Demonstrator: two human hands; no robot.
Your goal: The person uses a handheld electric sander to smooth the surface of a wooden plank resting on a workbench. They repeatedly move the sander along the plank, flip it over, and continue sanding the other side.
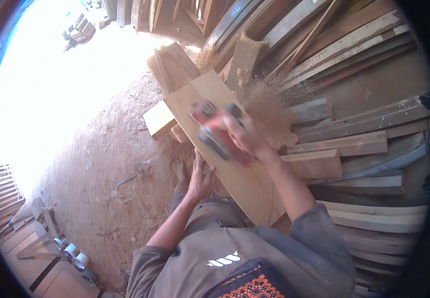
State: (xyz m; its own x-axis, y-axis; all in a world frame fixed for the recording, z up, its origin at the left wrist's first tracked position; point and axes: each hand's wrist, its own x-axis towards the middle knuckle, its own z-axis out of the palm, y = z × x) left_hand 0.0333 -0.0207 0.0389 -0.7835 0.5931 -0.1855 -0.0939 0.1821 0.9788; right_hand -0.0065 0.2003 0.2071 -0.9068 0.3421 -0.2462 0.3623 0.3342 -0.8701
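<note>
Nearest the camera, the left hand (pixel 200 178) lies flat with fingers spread against the near left edge of the long pale wooden plank (pixel 225 149); it grips nothing and seems only to steady the board. Just beyond it, toward one o'clock, the right hand (pixel 244 135) is closed around the handle of the red and grey electric hand planer (pixel 216 130), which sits on the plank's upper face about midway along its length.

The step in hand looks like a planing pass along the board: a cloud of brown sawdust and shavings (pixel 267 111) sprays from the tool toward two o'clock, so the cutter appears to be running. Carrying the pass on would call for even downward pressure, with the sole kept flat as the tool travels, and the left hand kept clear of its path.

The plank's long axis runs from about five o'clock, near the person's lap, up to about eleven o'clock, where its far end lies over short timber offcuts (pixel 160 119). The planer is lined up with that axis, its front pointing away toward eleven o'clock. Farther off, at two to four o'clock, lie stacked rough wooden boards (pixel 354 144).
</note>
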